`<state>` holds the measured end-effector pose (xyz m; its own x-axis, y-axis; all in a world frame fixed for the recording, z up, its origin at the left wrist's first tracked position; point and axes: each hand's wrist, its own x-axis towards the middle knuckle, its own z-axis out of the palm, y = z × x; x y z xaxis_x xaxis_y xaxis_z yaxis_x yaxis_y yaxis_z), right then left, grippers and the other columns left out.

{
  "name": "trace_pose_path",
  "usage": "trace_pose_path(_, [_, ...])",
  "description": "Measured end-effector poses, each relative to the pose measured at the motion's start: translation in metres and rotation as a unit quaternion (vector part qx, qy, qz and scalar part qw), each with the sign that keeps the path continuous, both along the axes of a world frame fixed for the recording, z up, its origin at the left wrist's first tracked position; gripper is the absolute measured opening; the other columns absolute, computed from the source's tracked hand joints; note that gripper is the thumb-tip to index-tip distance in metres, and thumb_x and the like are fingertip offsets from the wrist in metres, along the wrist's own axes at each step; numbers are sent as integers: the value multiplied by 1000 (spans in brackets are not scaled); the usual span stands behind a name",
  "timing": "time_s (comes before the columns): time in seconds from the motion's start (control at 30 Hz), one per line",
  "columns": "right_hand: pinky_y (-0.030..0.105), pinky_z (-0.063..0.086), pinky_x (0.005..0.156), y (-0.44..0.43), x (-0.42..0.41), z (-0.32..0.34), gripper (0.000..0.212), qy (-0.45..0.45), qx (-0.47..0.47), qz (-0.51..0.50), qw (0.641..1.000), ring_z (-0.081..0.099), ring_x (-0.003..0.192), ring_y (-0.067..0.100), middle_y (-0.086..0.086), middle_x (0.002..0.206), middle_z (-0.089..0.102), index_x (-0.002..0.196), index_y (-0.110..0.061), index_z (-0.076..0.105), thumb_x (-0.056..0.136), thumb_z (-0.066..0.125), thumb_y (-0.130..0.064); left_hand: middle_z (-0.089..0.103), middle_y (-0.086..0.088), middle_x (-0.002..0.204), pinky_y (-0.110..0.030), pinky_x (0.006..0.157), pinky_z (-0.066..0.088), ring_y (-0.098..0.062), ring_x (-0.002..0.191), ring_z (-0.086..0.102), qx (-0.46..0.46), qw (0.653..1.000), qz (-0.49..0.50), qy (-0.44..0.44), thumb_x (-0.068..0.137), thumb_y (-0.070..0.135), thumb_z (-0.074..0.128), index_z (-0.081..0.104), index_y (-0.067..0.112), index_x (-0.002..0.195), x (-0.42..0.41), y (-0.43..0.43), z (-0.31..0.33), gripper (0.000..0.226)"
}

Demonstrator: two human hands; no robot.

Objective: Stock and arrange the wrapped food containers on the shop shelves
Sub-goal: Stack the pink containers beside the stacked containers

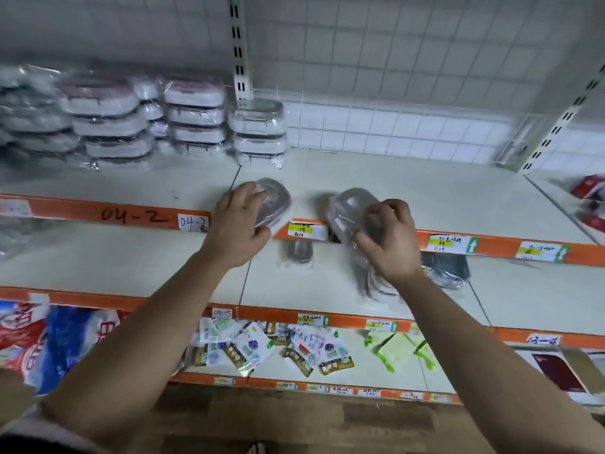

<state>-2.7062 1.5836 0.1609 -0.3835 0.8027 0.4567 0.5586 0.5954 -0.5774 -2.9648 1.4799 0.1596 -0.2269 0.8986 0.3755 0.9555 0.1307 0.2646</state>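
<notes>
Left hand [240, 224] grips the first container [273, 204], wrapped in clear film, at the front edge of the top shelf [425, 191]. Fingers lie over its lid w/ thumb at the near side. It overhangs the orange edge strip [131, 216], just right of the "04-2" label [192, 222]. Right hand [388, 240] has fingers curled, pinching the wrap of the second container [350, 208], tilted, at the same front edge; near the first but apart. Can't tell if it touches the shelf. A yellow price label [306, 231] shows btwn the two. Stacks of wrapped containers [196, 119] stand along the top shelf's back-left. The middle shelf [131, 257] carries a wrapped container [299, 253] and dark ones [447, 268] by the right wrist. Small pkts [258, 350] lie on the bottom shelf near its front edge.
</notes>
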Motion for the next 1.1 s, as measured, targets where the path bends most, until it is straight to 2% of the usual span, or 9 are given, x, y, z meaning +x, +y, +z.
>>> trace_pose_path(0.1, [32,38,96,17,-13,5,33,-41,-1,-6,999,52,109,34,16,117,55,112,-5,66,83,67,-19,32,-18,150,-44,111,25,-38,134,33,3,1000,10,-27,84,33,66,49,19,136,-11,17,2,56])
trace_pose_path(0.2, [41,32,109,34,-25,9,38,-78,23,40,996,56,114,32,14,115,65,112,-4,69,83,55,-25,53,-11,126,-41,101,34,-31,118,46,22,1000,12,-5,79,56,69,54,20,127,-22,31,0,62])
trace_pose_path(0.33, [41,17,118,66,-45,9,42,-185,5,43,982,42,138,22,-2,137,58,125,-19,65,87,53,-7,58,-3,117,-41,94,33,-28,111,49,57,998,-3,16,76,66,66,58,20,120,-47,48,5,64])
trace_pose_path(0.43, [34,21,116,73,-62,8,44,-143,-29,56,988,49,128,29,10,128,61,115,-7,67,76,48,-9,58,2,121,-39,89,26,-24,114,44,80,995,3,53,72,78,47,57,24,121,-63,58,16,74])
trace_pose_path(0.53, [35,29,104,80,-84,4,26,-105,-23,33,994,50,113,34,8,109,62,101,-8,64,82,56,-24,55,1,129,-34,84,23,-23,118,39,84,995,-3,47,73,83,42,52,25,128,-83,78,39,80])
trace_pose_path(0.7, [44,41,91,89,-104,-4,30,-90,-33,-15,995,38,118,32,-2,115,55,106,-16,57,84,60,-37,50,-5,138,-35,92,26,-25,127,35,89,996,-3,28,76,69,60,46,21,135,-116,124,89,77])
trace_pose_path(0.8, [38,38,94,89,-103,-7,45,-88,-23,-11,996,41,119,31,-4,115,57,108,-16,57,79,44,-49,49,-6,140,-38,98,28,-25,129,35,55,998,-31,-8,75,61,67,41,20,140,-131,149,116,81])
trace_pose_path(0.97, [40,40,97,91,-102,-10,42,-96,-12,-22,995,42,121,32,-4,116,58,110,-16,57,82,47,-46,40,-10,149,-43,106,25,-29,136,28,-27,998,-47,24,82,53,66,32,20,148,-152,187,135,81])
trace_pose_path(1.1, [42,40,97,92,-102,-11,45,-96,-2,-21,995,44,118,33,-3,115,59,108,-16,57,82,45,-49,40,-11,150,-42,110,27,-30,136,35,-70,994,-88,5,91,33,65,38,18,148,-161,212,132,65])
